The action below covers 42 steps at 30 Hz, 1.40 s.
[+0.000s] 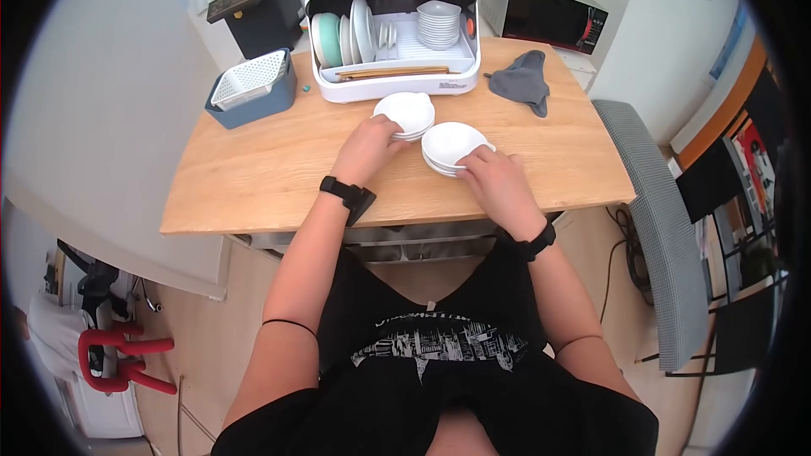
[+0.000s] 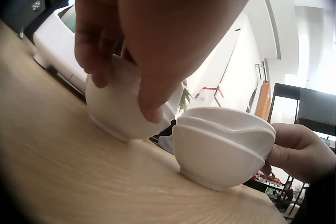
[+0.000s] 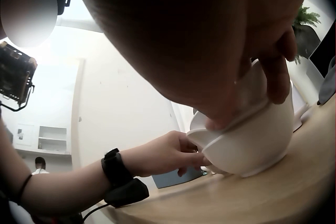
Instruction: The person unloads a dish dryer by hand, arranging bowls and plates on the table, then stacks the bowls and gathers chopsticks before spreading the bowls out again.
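Two small stacks of white bowls stand side by side on the wooden table in the head view. My left hand (image 1: 369, 149) grips the left stack (image 1: 405, 111), thumb on one side and fingers at the rim. In the left wrist view that stack (image 2: 118, 106) sits upright under the hand. My right hand (image 1: 500, 184) holds the right stack (image 1: 452, 142) by its near right rim. The right wrist view shows its thumb and fingers pinching the nested bowls (image 3: 257, 145), whose bases are at the tabletop. Each bowl has a small lip on its rim.
Behind the bowls stands an open white dish cabinet (image 1: 397, 89) with plates (image 1: 361, 29), a stack of small dishes (image 1: 438, 25) and chopsticks (image 1: 393, 73). A blue basket (image 1: 253, 105) is at left, a grey cloth (image 1: 522, 84) at right. The table's front edge (image 1: 245, 230) lies near my body.
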{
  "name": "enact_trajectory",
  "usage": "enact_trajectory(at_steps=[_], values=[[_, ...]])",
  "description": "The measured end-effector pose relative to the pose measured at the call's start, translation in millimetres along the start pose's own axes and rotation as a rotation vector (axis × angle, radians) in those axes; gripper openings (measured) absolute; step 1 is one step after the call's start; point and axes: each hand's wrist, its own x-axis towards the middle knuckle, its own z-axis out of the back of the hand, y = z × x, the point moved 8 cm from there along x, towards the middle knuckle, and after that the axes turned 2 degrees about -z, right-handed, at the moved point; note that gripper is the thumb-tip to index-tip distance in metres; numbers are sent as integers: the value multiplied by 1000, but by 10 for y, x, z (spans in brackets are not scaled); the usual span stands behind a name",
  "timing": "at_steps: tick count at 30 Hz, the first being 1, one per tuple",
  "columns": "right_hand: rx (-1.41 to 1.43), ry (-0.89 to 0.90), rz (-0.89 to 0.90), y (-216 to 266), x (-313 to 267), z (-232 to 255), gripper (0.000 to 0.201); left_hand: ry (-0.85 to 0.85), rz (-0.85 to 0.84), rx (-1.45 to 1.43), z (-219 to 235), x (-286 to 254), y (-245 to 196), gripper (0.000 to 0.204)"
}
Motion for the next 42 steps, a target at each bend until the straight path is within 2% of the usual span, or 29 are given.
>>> enact_trajectory(at_steps=[2, 8, 11, 13, 15, 17, 18, 19, 20, 21, 22, 23, 24, 26, 28, 30, 33, 35, 38, 40, 41, 42], values=[[173, 73, -13, -58, 1, -136, 16, 1, 8, -9, 64, -92, 0, 26], [248, 47, -107, -104, 8, -218, 21, -40, 44, -45, 158, -502, 13, 24], [203, -76, -58, -155, 52, -245, 24, -76, 57, 54, 350, -741, -39, 25], [279, -87, -77, -209, 109, -318, 24, -87, 76, 28, 446, -822, -127, 27], [362, -165, -185, -332, 102, -268, 23, -56, 55, 69, 411, -872, -80, 30], [384, -208, -139, -216, 173, -123, 22, -129, 17, -51, 451, -918, -99, 52], [409, -253, -103, -122, 200, -24, 21, -128, 23, -55, 432, -944, -102, 52], [408, -245, -106, -49, 244, 25, 21, -161, 89, -98, 434, -967, -82, 69], [385, -218, -24, 102, 315, 79, 23, -193, 154, -143, 425, -986, -53, 86], [359, -191, 59, 249, 377, 103, 25, -192, 157, -152, 359, -997, -10, 86], [353, -185, 58, 333, 434, 98, 25, -238, 158, -189, 303, -1018, 77, 97], [355, -160, 132, 486, 506, 80, 24, -289, 158, -224, 304, -1020, 102, 108], [358, -134, 208, 628, 566, 54, 24, -296, 160, -230, 279, -1035, 117, 108], [357, -93, 224, 750, 679, -96, 24, -259, 270, -301, 225, -1082, 186, 114], [359, -49, 243, 836, 747, -276, 25, -272, 285, -326, 226, -1117, 233, 114], [344, 73, 192, 816, 849, -479, 27, -295, 293, -359, 240, -1143, 275, 115], [357, 26, 256, 878, 881, -488, 28, -266, 283, -364, 233, -1121, 231, 114], [322, 59, 233, 854, 873, -517, 28, -263, 324, -368, 250, -1132, 233, 112], [287, 95, 254, 860, 833, -571, 34, -277, 327, -388, 273, -1115, 211, 109], [376, 121, 309, 843, 794, -584, 45, -276, 340, -394, 264, -1128, 222, 107], [374, 123, 310, 822, 800, -518, 45, -282, 316, -376, 268, -1132, 218, 107], [552, 232, 160, 697, 839, -477, 49, -291, 287, -357, 283, -1116, 214, 106]])
